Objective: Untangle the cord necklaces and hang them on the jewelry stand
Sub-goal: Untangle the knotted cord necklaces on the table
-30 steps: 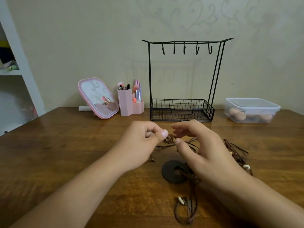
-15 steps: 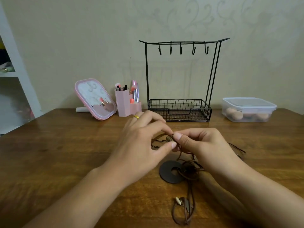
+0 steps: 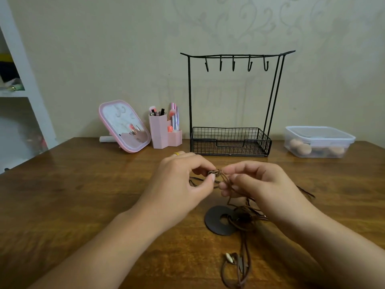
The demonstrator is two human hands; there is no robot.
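Note:
A tangle of brown cord necklaces [image 3: 242,207] lies on the wooden table [image 3: 83,195] in front of me. Among them are a dark disc pendant [image 3: 216,223] with a hole and, nearer me, a small shell charm [image 3: 229,258]. My left hand [image 3: 183,184] pinches a knot with a small metal piece between thumb and forefinger. My right hand [image 3: 258,184] pinches the cords right beside it. The knot is lifted a little above the table. Behind the hands stands the black wire jewelry stand [image 3: 231,101], its several hooks bare and its basket base empty.
A pink mirror [image 3: 124,126] and a pink holder with makeup brushes [image 3: 164,132] stand at the back left. A clear lidded box [image 3: 318,141] with beige sponges sits at the back right. White shelves [image 3: 18,80] stand at the far left.
Both hands have closed in on the knot and lifted it slightly off the table. The left hand turned palm down, showing a yellow ring. The view shifted a little.

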